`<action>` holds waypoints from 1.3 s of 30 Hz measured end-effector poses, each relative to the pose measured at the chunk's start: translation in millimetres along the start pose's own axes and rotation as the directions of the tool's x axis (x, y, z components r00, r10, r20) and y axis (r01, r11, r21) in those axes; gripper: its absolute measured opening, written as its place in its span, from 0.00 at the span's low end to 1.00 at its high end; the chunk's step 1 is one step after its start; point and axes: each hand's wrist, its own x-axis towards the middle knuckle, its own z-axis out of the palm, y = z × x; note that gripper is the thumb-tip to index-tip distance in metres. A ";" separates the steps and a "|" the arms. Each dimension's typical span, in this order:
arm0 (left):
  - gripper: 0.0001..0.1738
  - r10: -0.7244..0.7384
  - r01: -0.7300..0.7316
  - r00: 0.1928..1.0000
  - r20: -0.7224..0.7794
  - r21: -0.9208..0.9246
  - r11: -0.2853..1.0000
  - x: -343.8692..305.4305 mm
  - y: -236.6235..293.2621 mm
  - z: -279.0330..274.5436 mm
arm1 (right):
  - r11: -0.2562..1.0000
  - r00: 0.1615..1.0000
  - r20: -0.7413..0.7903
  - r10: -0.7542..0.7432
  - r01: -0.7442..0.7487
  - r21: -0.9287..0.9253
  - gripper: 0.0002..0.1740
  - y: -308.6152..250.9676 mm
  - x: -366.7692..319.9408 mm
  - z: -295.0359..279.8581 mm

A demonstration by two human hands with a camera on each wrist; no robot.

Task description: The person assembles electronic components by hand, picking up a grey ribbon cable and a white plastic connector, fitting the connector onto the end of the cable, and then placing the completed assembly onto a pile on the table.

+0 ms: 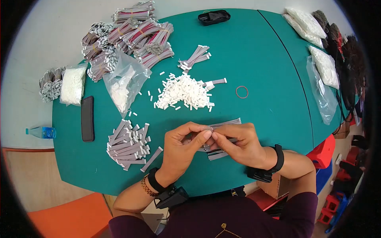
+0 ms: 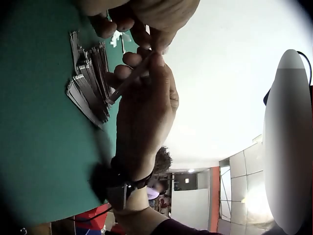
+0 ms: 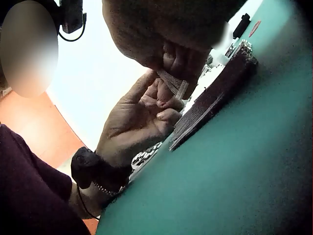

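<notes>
Left grip (image 1: pixel 178 150) and right grip (image 1: pixel 243 147) pinching, apparently, one grey cable (image 2: pixel 130 85), green table (image 1: pixel 270 103), orange chair (image 1: pixel 71 216), red stools (image 1: pixel 331 204)

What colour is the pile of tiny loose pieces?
The pile is white; it shows best in the head view.

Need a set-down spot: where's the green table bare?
Bare: between the red rubber band and right-edge white bags, beyond the right hand. Also between the black case and that band. Crowded: far left, with cable bundles; centre, loose white pieces.
</notes>
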 end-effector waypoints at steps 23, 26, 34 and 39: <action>0.05 -0.014 0.015 1.000 0.027 -0.018 1.000 0.8 -0.1 -4.5 | 0.964 0.978 0.118 0.172 -0.192 0.186 0.09 -2.9 3.6 -3.8; 0.06 -0.010 0.010 1.000 0.018 -0.030 0.999 1.5 -1.3 -3.6 | 0.921 0.959 0.129 0.251 -0.278 0.275 0.10 -1.6 3.7 -4.3; 0.07 -0.015 0.015 0.999 0.039 0.003 1.000 3.6 1.8 -7.9 | 0.914 0.957 0.169 0.238 -0.279 0.295 0.09 1.1 3.4 -5.1; 0.05 0.004 -0.004 1.000 0.028 0.014 1.000 3.6 1.6 -6.9 | 0.919 0.953 0.189 0.236 -0.281 0.275 0.09 1.7 4.0 -5.3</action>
